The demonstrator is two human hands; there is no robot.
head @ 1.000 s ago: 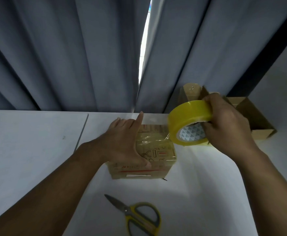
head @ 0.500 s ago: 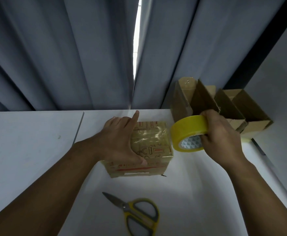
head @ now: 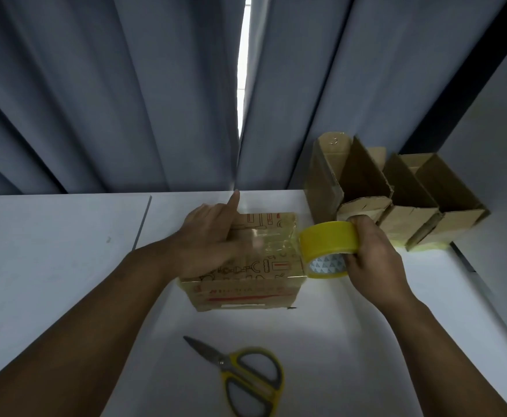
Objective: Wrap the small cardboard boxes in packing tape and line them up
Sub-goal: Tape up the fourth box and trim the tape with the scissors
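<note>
Two grey curtains (head: 126, 100) across the whole back, parted by one thin bright gap. Below them, a white table (head: 51, 251), seamed down its left part.

At the back right of it, against the curtain, a row of open cardboard boxes (head: 411, 212), flaps raised, yellowish tape showing along the base.

Mid-table, just left of that row, a small printed cardboard box (head: 246, 293), glossy with tape over top and front.

Left hand (head: 207, 245) laid flat over the left part of the box top, slightly blurred, fingers loose, index finger pointing away, grasping nothing.

Right hand (head: 372, 260) clasped round a yellow packing tape roll (head: 327, 242), held upright against the box's right edge, tape stretching from roll onto the top.

Nearest, well apart from the box, yellow-handled scissors (head: 246, 377), lying flat, blades together, tips toward the box.
</note>
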